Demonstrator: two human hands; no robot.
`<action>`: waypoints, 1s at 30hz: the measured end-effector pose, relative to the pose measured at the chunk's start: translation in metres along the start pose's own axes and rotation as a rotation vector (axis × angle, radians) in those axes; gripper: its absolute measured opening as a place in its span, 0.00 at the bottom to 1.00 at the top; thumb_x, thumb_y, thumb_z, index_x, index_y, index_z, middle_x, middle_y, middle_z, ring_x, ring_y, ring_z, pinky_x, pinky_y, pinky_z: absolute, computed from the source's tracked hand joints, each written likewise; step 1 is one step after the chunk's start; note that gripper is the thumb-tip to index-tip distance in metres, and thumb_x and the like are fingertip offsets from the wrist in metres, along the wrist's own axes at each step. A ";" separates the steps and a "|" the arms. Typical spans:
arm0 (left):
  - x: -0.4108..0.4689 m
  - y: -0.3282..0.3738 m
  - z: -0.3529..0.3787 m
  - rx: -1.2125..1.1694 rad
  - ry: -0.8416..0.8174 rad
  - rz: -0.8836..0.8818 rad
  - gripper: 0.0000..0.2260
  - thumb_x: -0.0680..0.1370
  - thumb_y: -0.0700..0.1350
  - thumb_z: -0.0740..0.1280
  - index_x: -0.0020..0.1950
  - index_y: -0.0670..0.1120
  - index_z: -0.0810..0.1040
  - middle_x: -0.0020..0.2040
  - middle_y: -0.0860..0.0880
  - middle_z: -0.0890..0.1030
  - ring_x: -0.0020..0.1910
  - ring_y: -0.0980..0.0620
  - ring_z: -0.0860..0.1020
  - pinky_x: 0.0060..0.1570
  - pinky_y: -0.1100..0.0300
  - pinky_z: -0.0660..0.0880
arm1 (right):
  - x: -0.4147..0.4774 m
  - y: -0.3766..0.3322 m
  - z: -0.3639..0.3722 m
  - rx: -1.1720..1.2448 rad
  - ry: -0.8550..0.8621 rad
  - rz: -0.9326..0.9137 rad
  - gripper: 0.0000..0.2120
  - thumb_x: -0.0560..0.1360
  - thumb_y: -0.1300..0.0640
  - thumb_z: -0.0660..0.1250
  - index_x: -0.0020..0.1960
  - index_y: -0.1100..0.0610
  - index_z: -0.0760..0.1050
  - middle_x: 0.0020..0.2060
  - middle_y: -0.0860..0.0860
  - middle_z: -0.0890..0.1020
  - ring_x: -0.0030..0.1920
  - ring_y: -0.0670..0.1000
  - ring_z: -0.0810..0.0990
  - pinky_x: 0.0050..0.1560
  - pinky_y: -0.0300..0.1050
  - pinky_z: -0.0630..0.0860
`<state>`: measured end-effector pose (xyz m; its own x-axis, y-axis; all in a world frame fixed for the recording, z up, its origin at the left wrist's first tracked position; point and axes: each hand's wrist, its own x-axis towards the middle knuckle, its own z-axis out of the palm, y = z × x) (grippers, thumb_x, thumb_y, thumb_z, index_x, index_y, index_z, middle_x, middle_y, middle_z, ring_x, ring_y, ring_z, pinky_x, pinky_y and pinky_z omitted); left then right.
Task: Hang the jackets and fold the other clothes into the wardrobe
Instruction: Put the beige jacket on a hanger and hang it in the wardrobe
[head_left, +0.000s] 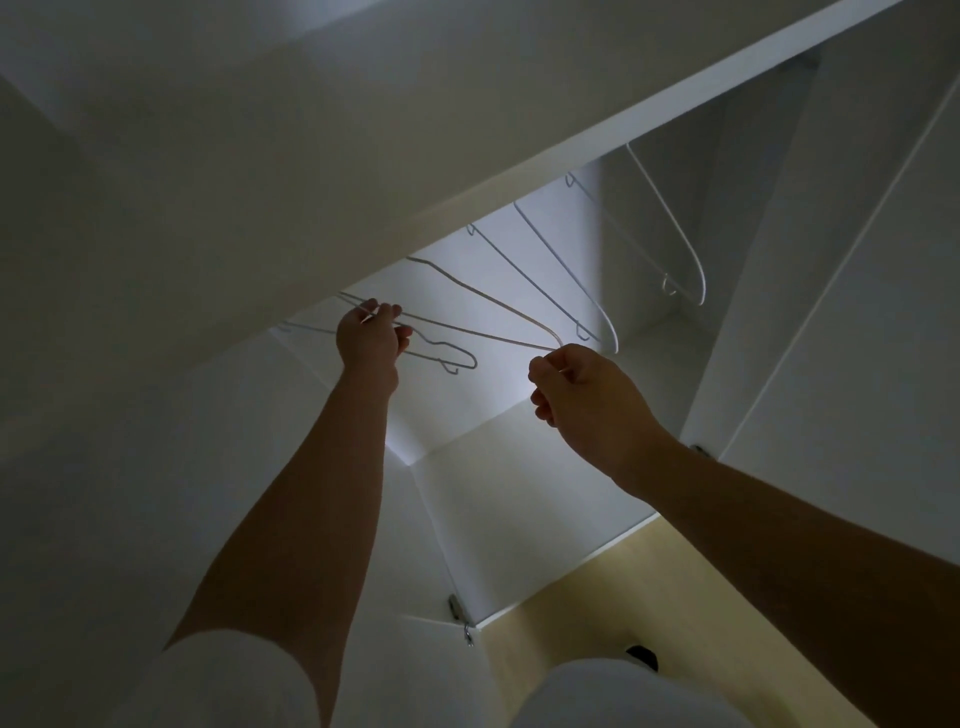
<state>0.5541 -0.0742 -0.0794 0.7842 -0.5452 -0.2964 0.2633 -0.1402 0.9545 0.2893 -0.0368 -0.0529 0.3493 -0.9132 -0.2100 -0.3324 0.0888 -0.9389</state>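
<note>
Both arms reach up into the tall white wardrobe (519, 493), where a row of hangers fans across the middle of the frame. The rail and hooks are hidden behind the white front panel (467, 171) that runs from centre left to upper right.

The left hand (370, 340), left of centre, has its fingers (387, 312) curled round the upper part of a thin grey wire hanger (457, 364). The right hand (592, 400), right of centre, pinches the lower corner of a thin pale wire hanger (519, 317) between thumb and fingers (545, 371); the rest of that hand is loosely curled. No jacket or other clothing is in view, so the garments must lie somewhere outside the frame.

The main risk I see is tangling. The two held hangers cross closely, and their wires overlap near the left hand. Pulling one out at an angle could catch its notch or hook on the other and drag both off the rail.

The hooks cannot be seen, so lifting them off has to be done by feel. A hook only half cleared would likely spring back or swing into the other wire hangers (613, 332) towards the upper right.

The pinch on the pale hanger's corner looks light, and a tug could slip it free. The dim light adds to all of this.
</note>
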 end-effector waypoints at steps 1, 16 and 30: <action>0.000 0.002 0.000 -0.018 -0.012 0.007 0.11 0.80 0.36 0.65 0.62 0.45 0.74 0.48 0.46 0.83 0.31 0.54 0.77 0.35 0.62 0.75 | 0.000 0.000 0.001 -0.006 -0.002 -0.004 0.10 0.80 0.47 0.60 0.47 0.50 0.77 0.38 0.46 0.83 0.42 0.50 0.83 0.49 0.47 0.81; -0.083 0.001 0.000 -0.256 -0.113 0.079 0.06 0.78 0.33 0.63 0.47 0.43 0.73 0.34 0.47 0.82 0.27 0.50 0.79 0.32 0.61 0.76 | -0.006 0.005 0.000 -0.138 0.095 -0.074 0.07 0.80 0.46 0.63 0.52 0.48 0.73 0.45 0.44 0.80 0.41 0.43 0.79 0.37 0.36 0.70; -0.212 -0.105 0.076 0.148 -0.398 -0.433 0.05 0.78 0.39 0.64 0.44 0.40 0.79 0.34 0.46 0.84 0.28 0.53 0.80 0.36 0.57 0.77 | -0.066 0.074 -0.071 -0.278 0.438 0.107 0.07 0.80 0.45 0.64 0.47 0.46 0.75 0.31 0.44 0.79 0.30 0.45 0.80 0.29 0.34 0.76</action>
<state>0.3175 -0.0068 -0.1138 0.3453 -0.6760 -0.6510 0.4081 -0.5165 0.7528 0.1794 0.0012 -0.0891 -0.0785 -0.9906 -0.1117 -0.5866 0.1365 -0.7983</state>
